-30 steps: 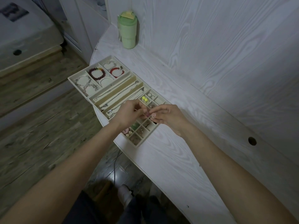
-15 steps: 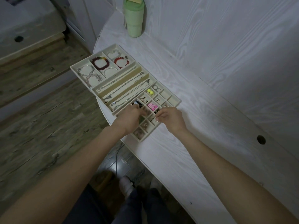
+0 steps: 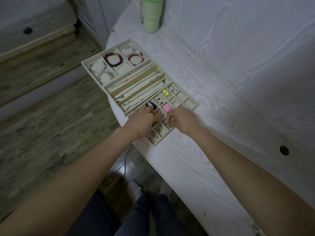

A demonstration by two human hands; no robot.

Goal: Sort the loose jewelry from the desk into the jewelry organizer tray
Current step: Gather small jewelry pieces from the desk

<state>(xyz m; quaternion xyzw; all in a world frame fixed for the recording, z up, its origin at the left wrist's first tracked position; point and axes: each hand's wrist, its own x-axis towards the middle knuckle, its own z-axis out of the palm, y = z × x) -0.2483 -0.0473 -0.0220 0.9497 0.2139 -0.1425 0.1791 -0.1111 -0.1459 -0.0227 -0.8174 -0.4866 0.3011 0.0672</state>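
Your two hands are working over the near end of the tray (image 3: 193, 106), which is lying on the desk (image 3: 196, 159) with its long axis running from near-right to far-left. The small square cells sit at your end, the long necklace channels in the middle, the bracelet bays farthest off.

Your left hand (image 3: 141, 120) is hovering knuckles-up over the near-left cells, fingers curled down toward a dark piece (image 3: 151, 105) at their tips. Whether they are pinching it or only touching it, the view is not showing; record as undetermined.

Your right hand (image 3: 181, 120) is sitting just right of the left, the two nearly meeting over the middle column. Its fingers are curled inward, and a small metallic piece (image 3: 168, 127), possibly a ring, is showing just below the fingertips. A grip looks likely but is not confirmed.

The key relation: the target cells are lying directly beneath and just beyond both hands, so the coming move is looking like a short drop, not a reach. The right hand is nearer the pink piece (image 3: 167, 108) and the open cells on the far-right edge; the left is nearer the channels.

No loose jewelry is showing on the bare desk, so the sort appears close to finished.

Risk: cells are small and neighbours are occupied.
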